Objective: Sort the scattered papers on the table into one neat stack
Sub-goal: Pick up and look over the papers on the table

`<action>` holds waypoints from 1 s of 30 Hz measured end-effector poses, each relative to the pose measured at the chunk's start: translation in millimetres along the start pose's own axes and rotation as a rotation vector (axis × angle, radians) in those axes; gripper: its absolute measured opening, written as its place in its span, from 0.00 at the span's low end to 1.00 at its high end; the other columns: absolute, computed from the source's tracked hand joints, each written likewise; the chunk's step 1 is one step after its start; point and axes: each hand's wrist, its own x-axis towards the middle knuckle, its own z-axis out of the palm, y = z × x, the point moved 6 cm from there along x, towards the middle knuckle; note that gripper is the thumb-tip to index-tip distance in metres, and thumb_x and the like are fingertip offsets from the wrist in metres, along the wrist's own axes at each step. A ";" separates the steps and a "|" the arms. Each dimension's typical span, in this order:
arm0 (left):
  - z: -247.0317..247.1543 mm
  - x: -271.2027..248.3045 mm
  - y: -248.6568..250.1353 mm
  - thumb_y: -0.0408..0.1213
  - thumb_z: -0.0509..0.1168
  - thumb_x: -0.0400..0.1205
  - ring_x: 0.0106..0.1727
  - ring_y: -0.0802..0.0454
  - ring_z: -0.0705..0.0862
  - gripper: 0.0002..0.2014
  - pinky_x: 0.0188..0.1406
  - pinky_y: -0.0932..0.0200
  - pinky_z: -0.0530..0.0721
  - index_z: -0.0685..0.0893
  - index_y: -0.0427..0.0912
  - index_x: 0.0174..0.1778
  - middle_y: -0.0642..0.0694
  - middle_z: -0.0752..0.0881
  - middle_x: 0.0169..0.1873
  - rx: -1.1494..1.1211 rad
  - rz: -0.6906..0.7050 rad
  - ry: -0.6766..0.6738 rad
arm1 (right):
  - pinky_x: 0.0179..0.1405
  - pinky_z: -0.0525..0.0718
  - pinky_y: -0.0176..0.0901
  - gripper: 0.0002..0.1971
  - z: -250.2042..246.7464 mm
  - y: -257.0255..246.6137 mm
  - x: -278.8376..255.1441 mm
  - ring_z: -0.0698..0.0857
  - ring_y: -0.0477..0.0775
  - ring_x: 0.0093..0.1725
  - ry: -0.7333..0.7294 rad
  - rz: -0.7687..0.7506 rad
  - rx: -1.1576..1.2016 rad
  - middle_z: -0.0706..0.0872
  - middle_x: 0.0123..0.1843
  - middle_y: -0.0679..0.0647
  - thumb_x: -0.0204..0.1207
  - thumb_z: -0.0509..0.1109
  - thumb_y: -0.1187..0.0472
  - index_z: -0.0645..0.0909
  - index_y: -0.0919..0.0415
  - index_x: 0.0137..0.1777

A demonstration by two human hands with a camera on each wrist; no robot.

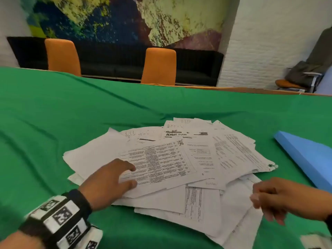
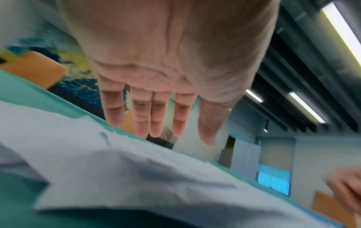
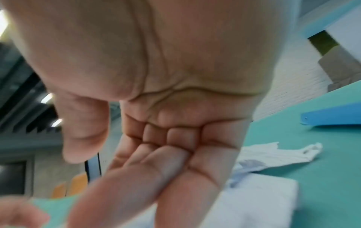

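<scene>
While the messy pile of white printed paper sheets (image 1: 179, 168) lies near on the green cloth table (image 1: 71, 108), the flat, open left hand (image 1: 107, 182) should press gently as the loosely curled, empty right hand (image 1: 276, 198) pushes edges inward.

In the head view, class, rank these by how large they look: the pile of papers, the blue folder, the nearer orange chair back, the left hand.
1. pile of papers, clearly largest.
2. blue folder, though the frame cuts it off.
3. and 4. nearer orange chair back and left hand look alike; the hand's nearness makes ranking unsure.
</scene>
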 end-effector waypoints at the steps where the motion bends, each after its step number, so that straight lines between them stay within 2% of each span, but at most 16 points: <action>1: 16.3 1.3 10.3 0.62 0.67 0.81 0.78 0.56 0.73 0.28 0.78 0.55 0.72 0.71 0.65 0.77 0.58 0.72 0.80 0.061 0.030 -0.128 | 0.42 0.88 0.48 0.16 -10.8 -6.3 5.9 0.88 0.52 0.34 0.096 -0.049 0.070 0.94 0.41 0.58 0.83 0.68 0.46 0.85 0.59 0.47; 3: 43.5 1.4 23.6 0.66 0.66 0.78 0.87 0.52 0.60 0.43 0.85 0.50 0.63 0.54 0.64 0.87 0.54 0.55 0.89 0.229 0.049 -0.298 | 0.42 0.88 0.50 0.13 -31.7 -24.2 12.3 0.88 0.54 0.35 0.301 -0.104 0.155 0.94 0.43 0.59 0.84 0.68 0.51 0.86 0.62 0.49; 4: 51.7 -2.0 31.0 0.66 0.65 0.77 0.87 0.50 0.60 0.45 0.85 0.48 0.63 0.52 0.64 0.88 0.53 0.54 0.89 0.288 0.061 -0.321 | 0.42 0.88 0.50 0.13 -38.1 -33.8 16.1 0.88 0.54 0.35 0.376 -0.129 0.186 0.94 0.43 0.60 0.84 0.68 0.52 0.86 0.63 0.50; 5: 54.9 -0.9 32.6 0.67 0.64 0.76 0.85 0.50 0.64 0.43 0.82 0.47 0.66 0.54 0.65 0.87 0.53 0.58 0.87 0.337 0.065 -0.305 | 0.40 0.88 0.48 0.13 -40.2 -40.8 21.9 0.87 0.54 0.35 0.403 -0.142 0.238 0.94 0.44 0.61 0.85 0.68 0.54 0.86 0.64 0.50; 7: 53.3 -2.4 35.0 0.64 0.60 0.80 0.75 0.52 0.74 0.32 0.72 0.51 0.75 0.65 0.68 0.82 0.55 0.71 0.78 0.416 0.104 -0.232 | 0.38 0.88 0.47 0.14 -33.5 -52.5 36.8 0.87 0.54 0.34 0.384 -0.153 0.296 0.94 0.44 0.62 0.86 0.68 0.54 0.87 0.65 0.50; 9: 48.8 -2.0 42.2 0.57 0.55 0.86 0.62 0.54 0.82 0.18 0.60 0.55 0.80 0.79 0.65 0.70 0.57 0.79 0.62 0.400 0.118 -0.155 | 0.35 0.88 0.45 0.16 -14.4 -61.7 50.6 0.87 0.52 0.32 0.265 -0.109 0.289 0.93 0.41 0.60 0.86 0.67 0.52 0.88 0.64 0.50; 11: 45.7 -2.7 51.0 0.52 0.52 0.88 0.55 0.55 0.83 0.15 0.55 0.55 0.83 0.84 0.59 0.59 0.58 0.82 0.53 0.371 0.125 -0.109 | 0.33 0.88 0.42 0.19 13.1 -69.7 64.8 0.87 0.51 0.29 0.094 -0.061 0.231 0.92 0.40 0.59 0.86 0.67 0.49 0.88 0.65 0.52; 14: 49.1 -0.1 60.7 0.54 0.55 0.87 0.53 0.58 0.84 0.12 0.58 0.55 0.82 0.84 0.61 0.52 0.60 0.85 0.51 0.219 0.134 -0.124 | 0.32 0.88 0.41 0.26 45.4 -76.7 79.5 0.87 0.51 0.28 -0.043 0.004 0.154 0.92 0.41 0.59 0.84 0.66 0.42 0.87 0.70 0.55; 16: 57.6 0.8 69.6 0.56 0.61 0.82 0.50 0.66 0.85 0.09 0.60 0.57 0.83 0.86 0.62 0.49 0.64 0.88 0.48 -0.022 0.128 -0.190 | 0.29 0.88 0.41 0.29 49.3 -79.7 85.4 0.87 0.50 0.26 -0.017 0.033 0.137 0.92 0.42 0.61 0.83 0.66 0.39 0.87 0.69 0.53; 19: 69.3 -2.9 96.3 0.59 0.67 0.77 0.50 0.69 0.85 0.11 0.58 0.65 0.83 0.88 0.64 0.52 0.66 0.89 0.50 -0.272 0.152 -0.284 | 0.30 0.89 0.42 0.22 32.2 -83.3 87.1 0.88 0.52 0.28 0.107 0.043 0.160 0.93 0.42 0.60 0.82 0.68 0.39 0.81 0.62 0.50; 22: 76.5 -5.8 128.2 0.58 0.72 0.74 0.54 0.67 0.86 0.15 0.61 0.71 0.81 0.89 0.64 0.56 0.64 0.89 0.55 -0.414 0.202 -0.383 | 0.42 0.93 0.48 0.22 7.2 -83.7 93.5 0.93 0.55 0.44 0.238 0.047 0.191 0.92 0.54 0.56 0.76 0.77 0.44 0.77 0.55 0.62; 24: 75.2 -3.9 139.7 0.56 0.73 0.73 0.56 0.69 0.86 0.15 0.61 0.72 0.79 0.90 0.63 0.56 0.64 0.89 0.56 -0.513 0.243 -0.408 | 0.57 0.92 0.55 0.19 -7.3 -87.7 101.5 0.92 0.57 0.52 0.293 0.016 0.121 0.91 0.57 0.53 0.75 0.80 0.54 0.79 0.54 0.63; 25: 71.6 0.9 137.8 0.56 0.73 0.73 0.56 0.69 0.86 0.14 0.60 0.72 0.79 0.91 0.62 0.54 0.64 0.89 0.55 -0.532 0.259 -0.370 | 0.61 0.90 0.57 0.17 -16.0 -89.3 104.4 0.92 0.58 0.54 0.315 0.008 0.094 0.92 0.56 0.53 0.75 0.79 0.59 0.81 0.54 0.62; 27: 56.4 18.8 113.8 0.53 0.74 0.77 0.55 0.66 0.86 0.09 0.57 0.69 0.78 0.91 0.60 0.51 0.62 0.89 0.53 -0.489 0.235 -0.172 | 0.61 0.90 0.57 0.12 -40.8 -91.2 104.4 0.92 0.59 0.52 0.382 0.016 0.095 0.93 0.53 0.54 0.75 0.76 0.65 0.84 0.55 0.58; 29: 37.8 41.0 63.5 0.51 0.72 0.81 0.57 0.62 0.84 0.07 0.59 0.62 0.78 0.87 0.61 0.54 0.60 0.84 0.56 -0.351 0.064 0.036 | 0.61 0.90 0.58 0.10 -74.2 -91.5 100.1 0.93 0.61 0.52 0.461 0.027 0.131 0.93 0.53 0.56 0.77 0.74 0.67 0.85 0.56 0.56; 30: 30.6 49.7 35.9 0.53 0.71 0.82 0.60 0.56 0.83 0.12 0.62 0.58 0.79 0.84 0.61 0.60 0.55 0.81 0.61 -0.260 -0.066 0.080 | 0.62 0.89 0.61 0.09 -90.0 -91.0 98.8 0.92 0.63 0.52 0.485 0.028 0.155 0.93 0.54 0.58 0.77 0.74 0.67 0.85 0.57 0.56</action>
